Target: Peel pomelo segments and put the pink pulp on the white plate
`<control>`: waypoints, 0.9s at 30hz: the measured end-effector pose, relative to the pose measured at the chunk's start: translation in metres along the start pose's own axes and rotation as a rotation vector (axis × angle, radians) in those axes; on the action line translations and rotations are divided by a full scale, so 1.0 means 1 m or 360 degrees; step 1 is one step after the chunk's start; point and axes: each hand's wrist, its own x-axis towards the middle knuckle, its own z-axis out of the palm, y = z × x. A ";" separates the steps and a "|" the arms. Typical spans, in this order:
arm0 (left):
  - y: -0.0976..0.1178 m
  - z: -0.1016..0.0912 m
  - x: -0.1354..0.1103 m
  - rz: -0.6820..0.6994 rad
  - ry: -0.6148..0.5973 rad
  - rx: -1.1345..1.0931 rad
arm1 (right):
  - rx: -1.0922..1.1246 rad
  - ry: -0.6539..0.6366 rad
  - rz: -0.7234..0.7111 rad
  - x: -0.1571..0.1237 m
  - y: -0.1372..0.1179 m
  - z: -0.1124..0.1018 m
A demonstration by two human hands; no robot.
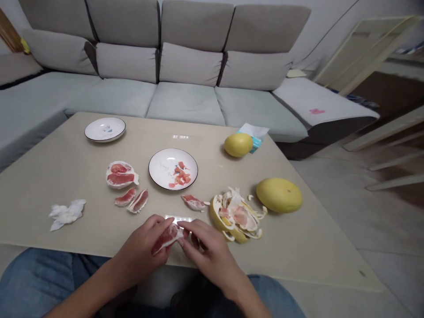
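Grey fabric sofa cushions (185, 66) run behind a beige tabletop (66, 176), and near its edge closest to the person, both bare hands work on a pink pomelo segment (166, 238) wrapped in white membrane. The left hand (142, 251) curls around one end of the segment, while the right hand (208, 256) pinches the other end between thumb and fingertips; both grips are closed on it, and the hands sit close together. Mid-table, a round white ceramic plate (159, 168) with a dark rim carries small pieces of pink pulp, while a matching plate (105, 129) near the far left corner shows only a small printed mark. Left of centre lie a split pomelo chunk (121, 174) and two membrane-wrapped segments (132, 199), and another segment (193, 202) rests just beyond the hands. Toward the right edge, a heap of torn yellow-and-white rind (232, 216) lies beside an unpeeled yellow pomelo (279, 195). A smaller whole yellow pomelo (237, 145) sits near the far edge, and a crumpled white tissue (67, 214) lies near the left edge.
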 end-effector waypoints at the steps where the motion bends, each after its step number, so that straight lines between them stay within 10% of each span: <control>1: 0.000 0.002 0.000 0.0018 -0.0009 0.0027 | -0.0024 -0.0017 -0.0019 -0.001 0.000 0.003; 10: 0.011 0.000 0.000 -0.0022 -0.0068 0.0016 | -0.0048 0.0088 -0.0062 -0.006 0.008 0.009; 22: 0.012 -0.005 -0.002 -0.0154 -0.0131 -0.0286 | 0.0643 0.0158 0.0652 0.001 0.000 0.026; 27: 0.012 -0.009 -0.003 -0.0156 -0.0078 -0.0288 | 0.0602 0.0020 0.0583 0.001 -0.002 0.017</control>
